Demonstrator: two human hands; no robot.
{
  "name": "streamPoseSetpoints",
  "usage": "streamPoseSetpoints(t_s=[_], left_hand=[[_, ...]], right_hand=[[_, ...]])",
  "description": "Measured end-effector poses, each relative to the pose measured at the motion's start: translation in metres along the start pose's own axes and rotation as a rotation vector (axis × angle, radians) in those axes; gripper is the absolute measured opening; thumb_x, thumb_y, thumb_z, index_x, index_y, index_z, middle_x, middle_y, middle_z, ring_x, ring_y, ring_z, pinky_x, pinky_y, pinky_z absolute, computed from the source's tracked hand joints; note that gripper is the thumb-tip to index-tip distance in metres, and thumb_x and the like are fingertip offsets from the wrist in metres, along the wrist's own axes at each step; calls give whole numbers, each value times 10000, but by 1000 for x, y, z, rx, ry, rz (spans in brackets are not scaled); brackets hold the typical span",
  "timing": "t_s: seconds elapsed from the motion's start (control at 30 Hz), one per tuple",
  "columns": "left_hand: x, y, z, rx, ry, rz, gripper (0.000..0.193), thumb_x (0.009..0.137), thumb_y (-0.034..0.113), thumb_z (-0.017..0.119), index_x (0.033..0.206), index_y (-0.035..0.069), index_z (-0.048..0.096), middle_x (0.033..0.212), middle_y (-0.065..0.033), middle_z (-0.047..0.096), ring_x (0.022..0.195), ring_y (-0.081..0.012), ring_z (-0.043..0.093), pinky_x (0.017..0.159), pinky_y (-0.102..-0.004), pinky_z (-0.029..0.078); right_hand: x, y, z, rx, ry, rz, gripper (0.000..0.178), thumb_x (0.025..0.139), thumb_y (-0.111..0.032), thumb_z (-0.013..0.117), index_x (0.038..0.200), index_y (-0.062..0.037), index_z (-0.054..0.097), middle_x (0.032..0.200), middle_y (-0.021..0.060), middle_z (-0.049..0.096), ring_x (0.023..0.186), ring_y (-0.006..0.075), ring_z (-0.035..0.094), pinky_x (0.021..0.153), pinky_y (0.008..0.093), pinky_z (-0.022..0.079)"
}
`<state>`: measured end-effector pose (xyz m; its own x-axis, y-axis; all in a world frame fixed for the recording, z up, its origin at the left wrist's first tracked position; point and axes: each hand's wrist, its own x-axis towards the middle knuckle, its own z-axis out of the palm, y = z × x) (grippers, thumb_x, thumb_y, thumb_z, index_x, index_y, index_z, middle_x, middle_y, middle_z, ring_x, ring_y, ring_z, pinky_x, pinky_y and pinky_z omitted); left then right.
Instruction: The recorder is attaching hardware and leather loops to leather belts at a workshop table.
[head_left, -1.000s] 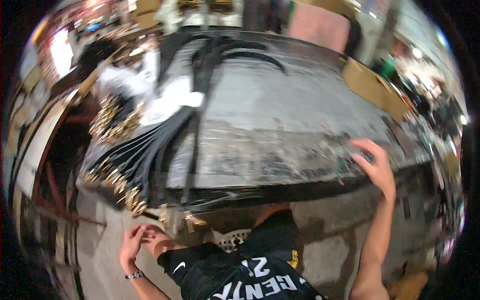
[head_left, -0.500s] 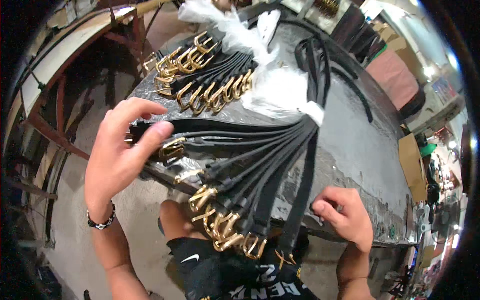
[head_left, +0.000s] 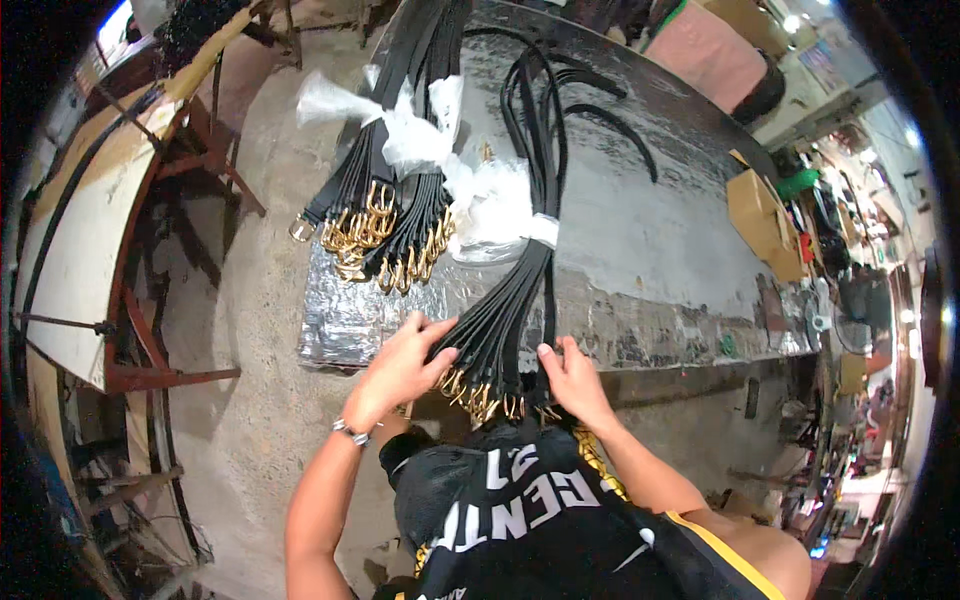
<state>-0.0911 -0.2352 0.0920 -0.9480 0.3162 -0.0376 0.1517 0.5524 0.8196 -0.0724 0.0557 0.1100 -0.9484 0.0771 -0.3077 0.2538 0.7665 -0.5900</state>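
A bundle of black belts (head_left: 510,300) lies over the table's near edge, tied with a white wrap (head_left: 543,231). Below the wrap the straps fan out, and their gold buckles (head_left: 485,404) hang in a cluster past the edge. My left hand (head_left: 395,370) curls round the leftmost straps, thumb on top and fingertips partly hidden. At the opposite side, my right hand (head_left: 578,385) has its thumb against the outermost strap, with the fingers apart from the thumb. Two more wrapped belt bundles (head_left: 418,195) with gold buckles (head_left: 365,225) lie further left.
The dark table (head_left: 650,240) has a worn, plastic-covered near edge. Crumpled clear plastic (head_left: 490,205) lies between the bundles. Loose strap ends (head_left: 620,130) curve across the far side. A cardboard box (head_left: 762,225) stands at the right, and a metal-legged table (head_left: 85,260) at the left.
My view has shifted, showing the bundles further away. My hands have come closer together along the bundle's two sides, and the fan of belts is narrower. The right hand now touches the outer strap.
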Motion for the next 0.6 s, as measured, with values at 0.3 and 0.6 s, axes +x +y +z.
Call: streamPoseSetpoints(t_s=[0.3,0.6], left_hand=[[33,-5,43,-35,-304,41,505,984,273,633,1391,-24,594,1081,-261,573,1033,-393,594,953,-429,478],[25,-6,20,-166,-331,-20,429,1001,99,588,1407,-40,574,1101,-153,585,1103,-245,580,978,-339,471]], right_hand=[[-28,-46,49,169,-9,130,1032,895,-698,599,1583,-12,249,1332,323,615,1252,472,595,1066,491,454],[-33,-23,76,513,162,58,992,894,-509,747,1598,-28,239,1306,273,651,1205,370,660,1044,431,480]])
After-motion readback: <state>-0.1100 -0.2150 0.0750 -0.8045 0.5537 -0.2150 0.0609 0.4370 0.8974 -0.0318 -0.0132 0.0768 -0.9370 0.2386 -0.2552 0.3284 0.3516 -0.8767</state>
